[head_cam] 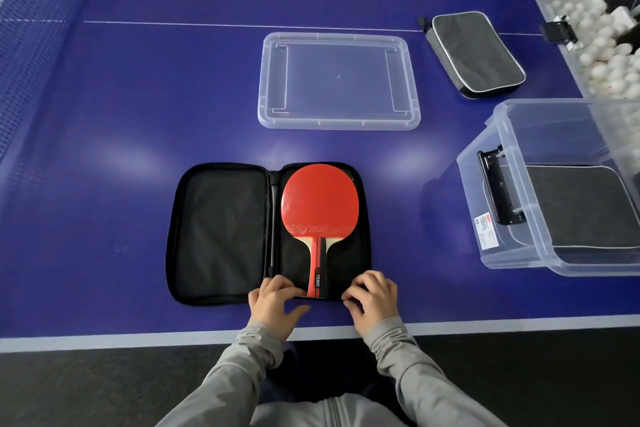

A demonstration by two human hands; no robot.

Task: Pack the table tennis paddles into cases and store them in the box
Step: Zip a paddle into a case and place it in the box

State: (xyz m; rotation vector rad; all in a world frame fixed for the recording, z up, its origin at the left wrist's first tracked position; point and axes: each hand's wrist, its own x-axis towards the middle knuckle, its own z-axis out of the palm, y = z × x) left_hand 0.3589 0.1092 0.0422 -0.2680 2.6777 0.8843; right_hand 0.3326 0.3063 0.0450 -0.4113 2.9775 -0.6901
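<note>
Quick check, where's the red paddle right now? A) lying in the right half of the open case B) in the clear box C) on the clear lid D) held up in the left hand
A: the red paddle lies flat in the right half of the open black case, handle toward the person, with both hands at the case's near edge.

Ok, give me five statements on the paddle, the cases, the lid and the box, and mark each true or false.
1. The red-faced table tennis paddle lies in the right half of the open black zip case. True.
2. The clear plastic lid sits on the clear plastic storage box. False: it lies flat on the blue table, apart from the box.
3. The box holds a closed dark case. True.
4. The closed grey case with white piping lies left of the lid. False: it lies to its right.
5. The left hand grips the paddle's blade. False: both it and the right hand are at the case's near edge.
</note>
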